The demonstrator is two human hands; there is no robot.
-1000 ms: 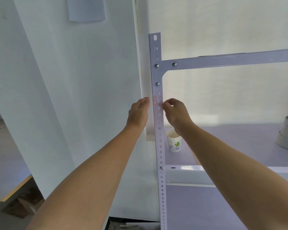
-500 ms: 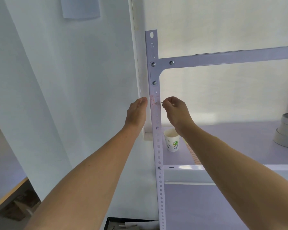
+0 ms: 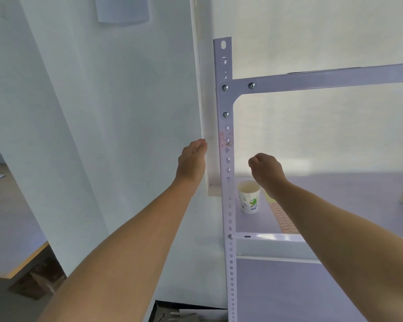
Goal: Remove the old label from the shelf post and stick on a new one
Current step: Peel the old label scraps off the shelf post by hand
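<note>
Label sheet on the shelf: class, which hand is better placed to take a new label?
Likely the right hand: it is inside the shelf bay, above the label sheet; the left hand is outside the shelf post, at the wall.

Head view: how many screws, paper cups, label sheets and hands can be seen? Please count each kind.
Screws: 4
Paper cup: 1
Label sheet: 1
Hands: 2 (left hand, right hand)
Total: 8

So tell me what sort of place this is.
Probably a storeroom or workshop corner: a bolted, slotted metal shelf post stands by a plain white wall, and a paper cup sits on the shelf board.
</note>
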